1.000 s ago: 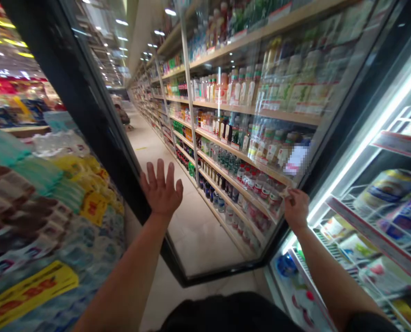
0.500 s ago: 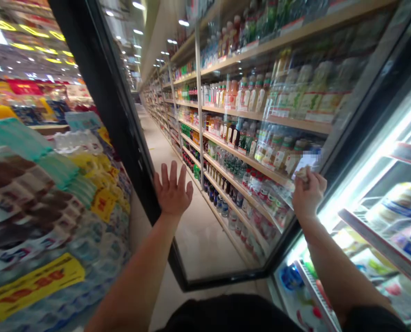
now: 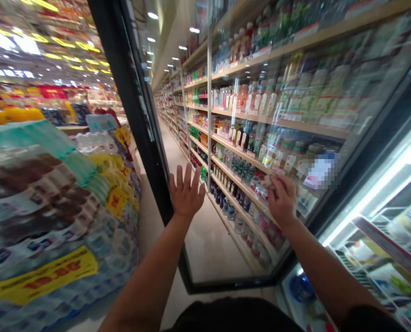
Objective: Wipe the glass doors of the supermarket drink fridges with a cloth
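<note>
The glass door (image 3: 215,260) of a lit cooler stands open before me, set in a black frame (image 3: 138,115). My left hand (image 3: 187,196) lies open against the glass near the frame's left bar, fingers spread. Against the same pane, lower right of centre, my right hand (image 3: 283,200) is closed on a small crumpled pale cloth (image 3: 268,182), mostly covered by the fingers. A whitish sticker (image 3: 322,170), partly blurred out, shows on the glass to the right of that hand.
Shelves of bottled drinks (image 3: 240,138) show in the glass. At right are the cooler's wire shelves with packaged goods (image 3: 367,251). Shrink-wrapped drinks (image 3: 39,198) are stacked at left, bearing a yellow price sign (image 3: 46,275). The floor (image 3: 152,240) runs between stack and door.
My right hand has moved left across the glass with the cloth, away from the sticker. My left hand stays spread on the pane. The view has turned slightly left.
</note>
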A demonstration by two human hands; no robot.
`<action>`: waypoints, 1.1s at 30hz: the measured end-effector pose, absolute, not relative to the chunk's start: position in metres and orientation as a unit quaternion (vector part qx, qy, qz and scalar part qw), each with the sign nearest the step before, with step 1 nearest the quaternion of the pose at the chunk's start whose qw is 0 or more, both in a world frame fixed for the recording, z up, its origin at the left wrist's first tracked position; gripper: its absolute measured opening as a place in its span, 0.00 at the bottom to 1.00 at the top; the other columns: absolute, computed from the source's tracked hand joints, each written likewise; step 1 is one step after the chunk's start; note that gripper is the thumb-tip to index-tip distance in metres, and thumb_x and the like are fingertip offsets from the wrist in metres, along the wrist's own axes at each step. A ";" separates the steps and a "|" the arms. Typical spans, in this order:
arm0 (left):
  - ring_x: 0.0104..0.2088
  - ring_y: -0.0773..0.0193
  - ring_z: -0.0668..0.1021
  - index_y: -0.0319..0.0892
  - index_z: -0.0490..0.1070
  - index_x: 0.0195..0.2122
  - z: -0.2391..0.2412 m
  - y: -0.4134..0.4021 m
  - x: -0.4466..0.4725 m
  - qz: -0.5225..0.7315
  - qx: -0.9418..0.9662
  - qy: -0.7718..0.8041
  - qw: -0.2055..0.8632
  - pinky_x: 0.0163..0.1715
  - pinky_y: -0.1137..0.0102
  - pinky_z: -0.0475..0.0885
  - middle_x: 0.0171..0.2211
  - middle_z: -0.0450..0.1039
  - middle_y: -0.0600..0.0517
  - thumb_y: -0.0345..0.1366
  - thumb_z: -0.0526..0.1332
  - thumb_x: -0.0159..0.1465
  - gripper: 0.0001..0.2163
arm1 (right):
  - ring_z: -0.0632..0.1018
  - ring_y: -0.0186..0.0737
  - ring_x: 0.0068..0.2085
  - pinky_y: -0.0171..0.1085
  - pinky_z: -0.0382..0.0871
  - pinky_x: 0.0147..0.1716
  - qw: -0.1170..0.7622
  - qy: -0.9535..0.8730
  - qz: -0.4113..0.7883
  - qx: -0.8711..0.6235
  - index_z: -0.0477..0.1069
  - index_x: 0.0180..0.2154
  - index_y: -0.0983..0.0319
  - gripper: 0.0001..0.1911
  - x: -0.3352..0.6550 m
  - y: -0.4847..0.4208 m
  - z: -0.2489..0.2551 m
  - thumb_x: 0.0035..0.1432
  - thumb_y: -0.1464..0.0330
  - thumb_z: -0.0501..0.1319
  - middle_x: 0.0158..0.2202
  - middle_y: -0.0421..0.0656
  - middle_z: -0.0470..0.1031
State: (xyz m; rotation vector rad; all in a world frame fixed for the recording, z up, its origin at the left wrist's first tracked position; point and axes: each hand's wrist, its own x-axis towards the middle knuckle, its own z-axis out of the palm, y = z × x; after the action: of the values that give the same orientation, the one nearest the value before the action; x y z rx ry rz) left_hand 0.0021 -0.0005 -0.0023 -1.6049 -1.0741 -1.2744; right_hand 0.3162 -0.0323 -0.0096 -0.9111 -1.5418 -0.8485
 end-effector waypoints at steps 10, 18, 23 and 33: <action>0.72 0.50 0.49 0.40 0.60 0.69 0.000 -0.005 0.002 -0.492 -0.635 -0.413 0.429 0.71 0.51 0.46 0.68 0.57 0.41 0.38 0.57 0.70 0.26 | 0.73 0.45 0.53 0.46 0.71 0.56 0.516 -0.722 -0.335 -0.315 0.66 0.63 0.56 0.28 0.250 -0.034 -0.001 0.64 0.76 0.59 0.52 0.48 0.74; 0.72 0.51 0.49 0.39 0.60 0.68 0.003 -0.007 0.002 -0.489 -0.637 -0.408 0.436 0.71 0.53 0.45 0.68 0.58 0.41 0.38 0.57 0.70 0.26 | 0.74 0.42 0.53 0.41 0.71 0.57 0.469 -0.779 -0.316 -0.270 0.69 0.61 0.57 0.23 0.208 -0.035 -0.004 0.66 0.75 0.59 0.52 0.44 0.77; 0.72 0.50 0.49 0.38 0.59 0.69 0.002 -0.008 0.002 -0.496 -0.637 -0.399 0.435 0.71 0.52 0.45 0.68 0.57 0.40 0.38 0.56 0.71 0.26 | 0.73 0.43 0.54 0.44 0.71 0.58 0.531 -0.721 -0.341 -0.287 0.70 0.60 0.59 0.22 0.193 -0.030 0.040 0.65 0.76 0.59 0.53 0.47 0.75; 0.72 0.51 0.49 0.41 0.51 0.72 0.002 -0.008 0.001 -0.502 -0.643 -0.391 0.426 0.71 0.53 0.44 0.69 0.54 0.42 0.37 0.57 0.71 0.30 | 0.72 0.43 0.55 0.43 0.69 0.59 0.524 -0.723 -0.359 -0.270 0.71 0.58 0.58 0.20 0.166 -0.018 0.084 0.67 0.73 0.58 0.55 0.45 0.75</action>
State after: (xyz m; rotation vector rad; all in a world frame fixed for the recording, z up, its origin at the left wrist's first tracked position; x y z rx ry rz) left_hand 0.0007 -0.0076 0.0020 -1.6064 -0.9784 -1.2543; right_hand 0.1664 -0.0180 0.0840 -0.6470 -1.7309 -0.8581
